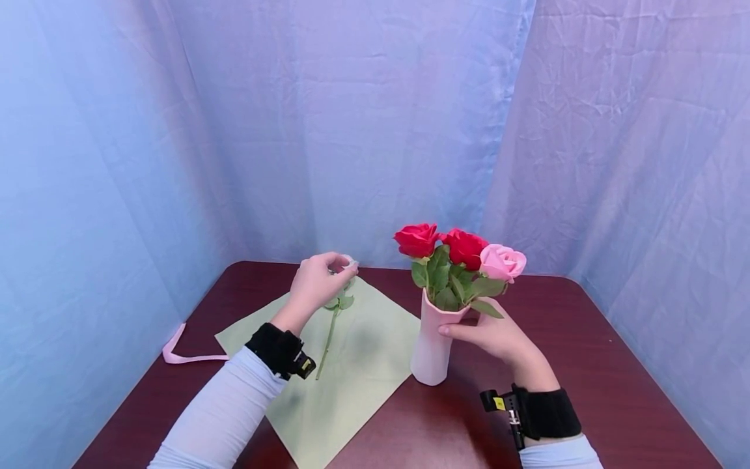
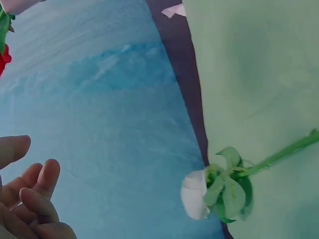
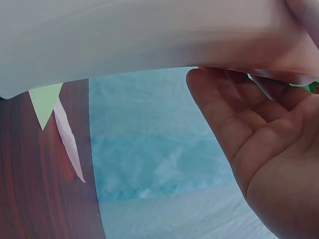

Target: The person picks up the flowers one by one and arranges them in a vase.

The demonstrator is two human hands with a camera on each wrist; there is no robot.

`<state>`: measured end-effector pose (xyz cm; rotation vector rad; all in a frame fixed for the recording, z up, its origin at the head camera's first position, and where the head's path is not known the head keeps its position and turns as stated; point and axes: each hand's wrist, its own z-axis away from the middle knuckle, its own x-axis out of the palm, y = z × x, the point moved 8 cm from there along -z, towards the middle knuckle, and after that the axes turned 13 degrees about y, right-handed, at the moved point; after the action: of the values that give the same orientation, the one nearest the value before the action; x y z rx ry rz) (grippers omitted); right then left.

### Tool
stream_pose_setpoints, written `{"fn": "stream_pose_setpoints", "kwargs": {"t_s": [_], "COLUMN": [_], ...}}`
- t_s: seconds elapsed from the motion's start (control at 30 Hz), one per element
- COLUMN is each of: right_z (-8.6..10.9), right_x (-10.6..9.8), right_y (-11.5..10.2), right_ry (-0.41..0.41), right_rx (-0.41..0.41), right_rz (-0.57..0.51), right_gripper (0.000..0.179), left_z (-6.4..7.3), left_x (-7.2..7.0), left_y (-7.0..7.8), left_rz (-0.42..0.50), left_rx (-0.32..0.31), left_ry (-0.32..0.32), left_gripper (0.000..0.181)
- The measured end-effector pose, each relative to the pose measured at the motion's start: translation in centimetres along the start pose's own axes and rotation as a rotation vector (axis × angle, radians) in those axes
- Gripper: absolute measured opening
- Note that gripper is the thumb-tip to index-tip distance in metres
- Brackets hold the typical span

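Observation:
A white rose (image 2: 193, 195) with green leaves and a long stem (image 1: 328, 344) lies on a light green sheet of paper (image 1: 369, 365). Over its bloom hovers my left hand (image 1: 319, 279), fingers loosely bent; the left wrist view shows the hand (image 2: 30, 204) apart from the flower and holding nothing. My right hand (image 1: 500, 332) grips the upper part of a pale pink vase (image 1: 430, 348), with the thumb on its near side. Two red roses (image 1: 417, 240) and one pink rose (image 1: 502, 262) stand in the vase. Their stems are hidden inside it.
A pink ribbon (image 1: 196, 358) lies at the table's left side, partly under the paper's left corner. The dark reddish-brown table (image 1: 609, 391) extends to the right of the vase. Bluish cloth curtains (image 1: 363, 130) hang behind and on both sides.

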<state>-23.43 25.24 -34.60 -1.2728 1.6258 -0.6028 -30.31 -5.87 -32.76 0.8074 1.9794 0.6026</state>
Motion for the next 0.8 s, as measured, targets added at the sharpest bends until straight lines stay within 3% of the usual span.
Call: {"fn": "stream_pose_setpoints", "kwargs": {"t_s": [0.43, 0.8], "right_z": [0.2, 0.2], "right_x": [-0.1, -0.1], "right_y": [0.1, 0.0], "right_ry": [0.01, 0.001], "right_rx": [0.008, -0.007], "right_rz": [0.008, 0.006], "right_gripper": [0.071, 0.069], "left_z": [0.4, 1.2], "left_x": [2.5, 4.3], "left_y": [-4.7, -7.4], "left_rz": [-0.097, -0.192], "left_rx": [-0.092, -0.176], "left_ry": [-0.114, -0.231], "left_gripper": [0.024, 0.028]}}
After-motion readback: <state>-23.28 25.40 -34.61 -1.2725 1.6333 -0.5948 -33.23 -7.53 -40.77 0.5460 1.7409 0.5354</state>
